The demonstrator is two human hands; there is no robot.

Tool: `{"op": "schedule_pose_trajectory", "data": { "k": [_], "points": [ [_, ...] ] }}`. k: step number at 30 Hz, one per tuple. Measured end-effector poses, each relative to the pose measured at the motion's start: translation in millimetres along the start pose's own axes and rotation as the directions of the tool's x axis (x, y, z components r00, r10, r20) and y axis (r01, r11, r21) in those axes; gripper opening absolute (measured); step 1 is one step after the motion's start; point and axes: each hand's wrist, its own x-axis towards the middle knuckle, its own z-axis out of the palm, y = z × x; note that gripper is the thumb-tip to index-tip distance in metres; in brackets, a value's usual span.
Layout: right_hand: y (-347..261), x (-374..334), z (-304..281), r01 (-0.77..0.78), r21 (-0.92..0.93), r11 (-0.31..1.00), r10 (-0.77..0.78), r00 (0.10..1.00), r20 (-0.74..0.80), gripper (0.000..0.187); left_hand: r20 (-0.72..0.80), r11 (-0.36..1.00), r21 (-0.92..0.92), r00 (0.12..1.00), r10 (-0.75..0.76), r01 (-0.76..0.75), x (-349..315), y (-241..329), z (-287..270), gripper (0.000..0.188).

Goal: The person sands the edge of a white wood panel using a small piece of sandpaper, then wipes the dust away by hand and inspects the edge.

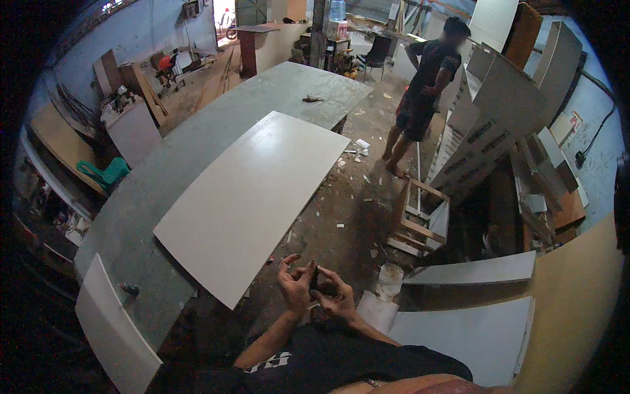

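My left hand (296,286) and my right hand (336,300) come together low in the middle of the view, in front of my dark shirt. Both have curled fingers around a small dark thing (317,278), too small and shaded to name. Just ahead of them, to the left, a large white panel (252,197) lies flat on a grey-green worktable (180,154) and overhangs its right edge. Neither hand touches the panel.
A white board (115,328) and a small dark object (129,289) are at the table's near left. Another person (430,85) stands at the far right, near large cabinet panels (499,111). A wooden frame (421,217) and scattered scraps lie on the floor. White boards (466,335) are at my right.
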Motion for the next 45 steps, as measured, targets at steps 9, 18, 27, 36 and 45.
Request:
{"op": "schedule_pose_trajectory", "data": {
  "k": [9, 18, 27, 36, 45],
  "points": [
    [-9, 2, 3, -0.061, 0.056, 0.997, 0.064, 0.997, -0.049, 0.058, 0.174, 0.985, -0.117, 0.98, -0.102, 0.123, 8, -11, -11, 0.051],
    [9, -10, 6, -0.037, -0.015, 0.999, 0.037, 0.999, -0.033, 0.054, 0.157, 0.98, -0.034, 0.97, -0.188, 0.196, -4, -30, -35, 0.045],
    [-20, 12, 14, -0.129, 0.104, 0.986, 0.138, 0.986, -0.088, 0.048, 0.154, 0.989, -0.118, 0.986, -0.065, 0.084, 4, -11, -64, 0.045],
    [29, 31, 52, -0.4, 0.4, 0.825, 0.423, 0.906, 0.032, 0.045, -0.287, 0.988, 0.112, 0.948, 0.139, -0.11, 22, 16, -225, 0.034],
    [111, 59, 75, -0.41, 0.247, 0.878, 0.457, 0.872, -0.176, 0.016, -0.126, 0.983, 0.146, 0.984, 0.128, -0.109, 124, -9, -306, 0.045]
  ]
}}
